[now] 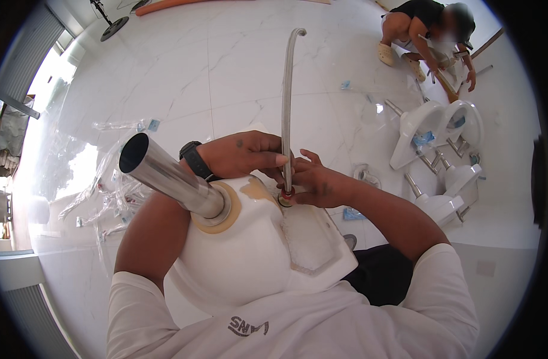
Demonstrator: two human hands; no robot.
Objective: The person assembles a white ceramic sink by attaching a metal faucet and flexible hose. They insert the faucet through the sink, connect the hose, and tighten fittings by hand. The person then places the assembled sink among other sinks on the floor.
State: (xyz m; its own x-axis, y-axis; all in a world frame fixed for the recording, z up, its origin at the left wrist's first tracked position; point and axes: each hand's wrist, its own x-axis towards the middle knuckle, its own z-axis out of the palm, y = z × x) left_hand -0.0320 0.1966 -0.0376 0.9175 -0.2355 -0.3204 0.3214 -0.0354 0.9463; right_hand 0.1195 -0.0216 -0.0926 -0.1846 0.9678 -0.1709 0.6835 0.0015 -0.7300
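The left hand point(250, 157) has its thumb and fingers closed around the lower part of a braided metal hose point(288, 90), and the right hand point(323, 182) pinches the same hose just below, its fingertips by a red ring point(288, 194) at the base. The hose stands nearly upright, its bent free end pointing away, and its foot meets the white basin point(244, 257), which lies underside up close against the person's white shirt point(322, 320). Left of the hose, a shiny metal pipe point(172, 176) rises slanted from a tan washer point(233, 209) on the basin, beside the forearm with a black watch point(194, 158). Farther left, clear plastic wrap point(115, 206) lies crumpled on the pale tiled floor point(244, 66); to the right sit more white basins point(414, 128) with metal pipes attached, and beyond them a co-worker point(428, 27) crouches
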